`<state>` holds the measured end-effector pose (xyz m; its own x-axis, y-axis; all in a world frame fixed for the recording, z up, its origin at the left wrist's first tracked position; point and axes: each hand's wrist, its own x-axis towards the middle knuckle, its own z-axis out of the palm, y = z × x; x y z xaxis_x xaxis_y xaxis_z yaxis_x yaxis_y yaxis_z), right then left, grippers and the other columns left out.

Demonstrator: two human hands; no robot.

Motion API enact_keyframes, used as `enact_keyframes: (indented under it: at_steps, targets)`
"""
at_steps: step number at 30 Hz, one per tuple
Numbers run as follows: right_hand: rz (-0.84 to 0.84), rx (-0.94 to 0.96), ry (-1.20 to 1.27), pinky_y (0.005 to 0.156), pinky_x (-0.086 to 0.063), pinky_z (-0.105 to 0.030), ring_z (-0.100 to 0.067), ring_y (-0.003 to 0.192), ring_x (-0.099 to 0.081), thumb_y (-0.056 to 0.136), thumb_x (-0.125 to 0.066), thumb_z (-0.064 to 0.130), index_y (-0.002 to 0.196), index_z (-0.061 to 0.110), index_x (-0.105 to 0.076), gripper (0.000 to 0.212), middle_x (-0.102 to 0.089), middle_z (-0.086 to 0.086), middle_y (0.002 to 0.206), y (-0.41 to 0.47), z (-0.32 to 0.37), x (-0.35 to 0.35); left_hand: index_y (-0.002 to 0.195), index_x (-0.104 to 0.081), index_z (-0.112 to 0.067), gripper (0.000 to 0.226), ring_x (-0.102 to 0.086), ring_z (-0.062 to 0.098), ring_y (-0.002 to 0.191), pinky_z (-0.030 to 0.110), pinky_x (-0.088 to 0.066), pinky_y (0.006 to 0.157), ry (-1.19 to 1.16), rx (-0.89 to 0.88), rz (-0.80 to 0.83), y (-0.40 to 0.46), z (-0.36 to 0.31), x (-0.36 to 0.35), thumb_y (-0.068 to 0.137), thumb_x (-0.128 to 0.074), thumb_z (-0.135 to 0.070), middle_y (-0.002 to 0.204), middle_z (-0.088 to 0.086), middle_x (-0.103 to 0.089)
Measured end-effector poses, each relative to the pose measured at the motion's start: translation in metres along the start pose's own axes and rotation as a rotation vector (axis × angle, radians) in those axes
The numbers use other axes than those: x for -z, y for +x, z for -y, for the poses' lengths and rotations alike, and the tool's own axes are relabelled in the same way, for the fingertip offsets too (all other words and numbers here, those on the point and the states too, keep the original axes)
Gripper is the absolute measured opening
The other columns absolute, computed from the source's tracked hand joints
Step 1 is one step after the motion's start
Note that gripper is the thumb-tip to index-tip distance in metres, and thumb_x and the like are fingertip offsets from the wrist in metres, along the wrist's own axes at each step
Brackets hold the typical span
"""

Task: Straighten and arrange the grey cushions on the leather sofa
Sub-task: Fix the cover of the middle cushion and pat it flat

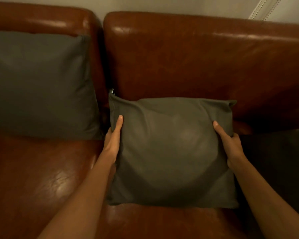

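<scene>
A grey cushion (171, 152) is in the middle of the brown leather sofa (197, 62), over the right seat, its top edge near the backrest. My left hand (113, 138) grips its left edge, thumb on the front face and fingers hidden behind. My right hand (230, 144) grips its right edge the same way. A second, larger grey cushion (40, 83) leans upright against the left backrest, apart from both hands.
A dark cushion or object (283, 169) sits at the right edge, partly hidden behind my right arm. The left seat (33, 178) is bare leather. A pale wall (162, 4) runs behind the sofa.
</scene>
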<state>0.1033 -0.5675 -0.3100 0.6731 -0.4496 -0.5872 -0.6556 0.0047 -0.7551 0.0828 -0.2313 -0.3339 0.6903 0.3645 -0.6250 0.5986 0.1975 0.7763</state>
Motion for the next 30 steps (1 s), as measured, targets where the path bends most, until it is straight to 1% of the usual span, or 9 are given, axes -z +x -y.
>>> enact_keyframes:
  at_steps: [7, 12, 18, 21, 23, 25, 27, 29, 30]
  targets:
    - [0.023, 0.170, 0.146, 0.101, -0.039, -0.040, -0.025, 0.129, -0.046, 0.080, -0.065, 0.064, 0.151, 0.021, -0.029, 0.090, -0.045, -0.001, 0.146, -0.011, 0.047, 0.011, 0.142, -0.046, -0.028, 0.103, -0.056, 0.013, 0.117, 0.038, -0.041, 0.107, -0.084, -0.238, 0.034, -0.018, -0.057, -0.015, 0.057, -0.061, -0.084, 0.135, -0.006, -0.057]
    - [0.033, 0.262, 0.187, 0.106, -0.036, -0.043, -0.024, 0.132, -0.043, 0.080, -0.056, 0.072, 0.154, 0.024, -0.017, 0.096, -0.041, -0.001, 0.149, -0.003, 0.080, 0.013, 0.149, -0.035, -0.024, 0.107, -0.048, 0.017, 0.128, 0.038, -0.037, 0.110, -0.080, -0.281, 0.046, -0.014, -0.097, -0.034, 0.063, -0.055, -0.085, 0.144, -0.004, -0.048]
    - [0.085, 0.281, 0.128, 0.109, -0.035, -0.045, -0.025, 0.135, -0.041, 0.077, -0.060, 0.073, 0.154, 0.032, -0.013, 0.099, -0.038, 0.000, 0.151, 0.009, 0.083, 0.005, 0.154, -0.016, -0.025, 0.098, -0.036, 0.026, 0.138, 0.046, -0.029, 0.115, -0.024, -0.246, -0.088, 0.000, -0.099, -0.051, 0.078, -0.045, -0.081, 0.154, 0.002, -0.034]
    - [0.059, 0.283, 0.122, 0.110, -0.035, -0.046, -0.026, 0.134, -0.042, 0.078, -0.057, 0.074, 0.154, 0.032, -0.014, 0.096, -0.039, 0.000, 0.151, 0.015, 0.084, 0.000, 0.153, -0.018, -0.027, 0.096, -0.035, 0.027, 0.138, 0.047, -0.028, 0.114, -0.050, -0.244, -0.129, 0.005, -0.103, -0.058, 0.078, -0.042, -0.082, 0.154, 0.002, -0.034]
    - [0.046, 0.282, 0.083, 0.111, -0.034, -0.046, -0.027, 0.137, -0.039, 0.080, -0.053, 0.076, 0.155, 0.032, -0.011, 0.096, -0.036, -0.002, 0.153, 0.018, 0.082, -0.003, 0.152, -0.022, -0.029, 0.083, -0.038, 0.027, 0.136, 0.044, -0.030, 0.113, -0.009, -0.276, -0.167, 0.006, -0.104, -0.062, 0.085, -0.039, -0.076, 0.151, 0.002, -0.038]
    - [-0.016, 0.328, -0.008, 0.117, -0.024, -0.051, -0.029, 0.145, -0.026, 0.078, -0.049, 0.081, 0.156, 0.031, -0.005, 0.101, -0.025, -0.003, 0.159, 0.021, 0.080, -0.005, 0.152, -0.022, -0.029, 0.071, -0.039, 0.027, 0.135, 0.039, -0.030, 0.110, 0.024, -0.328, -0.240, 0.007, -0.105, -0.067, 0.093, -0.036, -0.066, 0.151, 0.004, -0.039]
    - [-0.197, 0.508, -0.140, 0.121, -0.006, -0.056, -0.028, 0.151, -0.002, 0.086, -0.044, 0.075, 0.157, 0.026, -0.002, 0.096, -0.009, -0.005, 0.164, 0.018, 0.081, -0.012, 0.153, -0.022, -0.022, 0.063, -0.032, 0.026, 0.140, 0.033, -0.025, 0.111, 0.039, -0.450, -0.388, 0.003, -0.109, -0.072, 0.100, -0.032, -0.054, 0.155, 0.006, -0.033]
    - [-0.391, 0.781, -0.222, 0.121, 0.003, -0.052, -0.027, 0.151, 0.007, 0.098, -0.041, 0.055, 0.157, 0.017, -0.007, 0.077, -0.004, -0.010, 0.165, 0.003, 0.087, -0.027, 0.152, -0.026, -0.015, 0.059, -0.025, 0.026, 0.145, 0.035, -0.018, 0.115, 0.166, -0.710, -0.559, -0.010, -0.117, -0.084, 0.102, -0.027, -0.046, 0.156, 0.009, -0.030]
    - [-0.414, 0.902, -0.261, 0.121, 0.004, -0.050, -0.027, 0.150, 0.007, 0.101, -0.039, 0.048, 0.156, 0.016, -0.011, 0.070, -0.003, -0.015, 0.164, -0.005, 0.090, -0.038, 0.151, -0.028, -0.014, 0.058, -0.021, 0.028, 0.146, 0.041, -0.014, 0.116, 0.321, -0.888, -0.593, -0.019, -0.119, -0.092, 0.102, -0.027, -0.045, 0.156, 0.011, -0.029]
